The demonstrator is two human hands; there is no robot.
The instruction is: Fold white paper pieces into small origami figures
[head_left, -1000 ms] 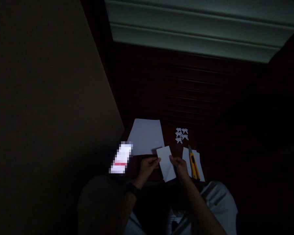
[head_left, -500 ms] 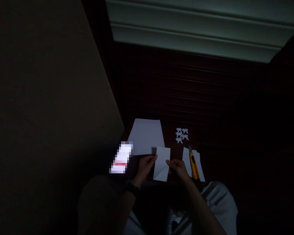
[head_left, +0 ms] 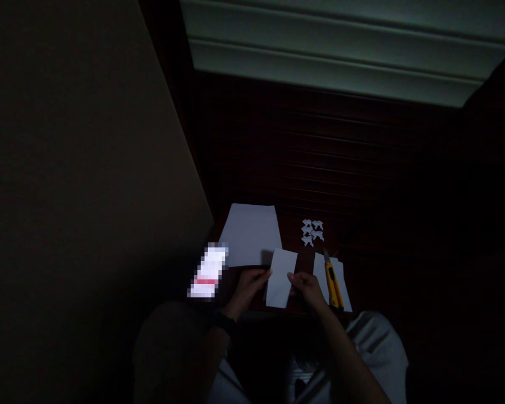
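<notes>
I hold a small white paper slip [head_left: 281,276] upright between both hands over a dark wooden table [head_left: 305,264]. My left hand [head_left: 249,286] pinches its left edge and my right hand [head_left: 306,287] pinches its right edge. Just right of my right hand a yellow utility knife [head_left: 331,283] lies on another white sheet [head_left: 343,280]. A larger white sheet [head_left: 250,233] lies flat beyond my left hand. Several small folded white paper figures [head_left: 312,232] sit in a cluster farther back.
A lit phone screen [head_left: 208,270], blurred, sits at the table's left edge. A dark wall panel [head_left: 88,168] fills the left side. Dark wooden slats [head_left: 320,151] and a pale moulding [head_left: 340,50] lie beyond the table. The scene is very dim.
The slip between my hands has turned from leaning left to leaning slightly right, and its lower diagonal fold no longer shows. Both hands stayed in place.
</notes>
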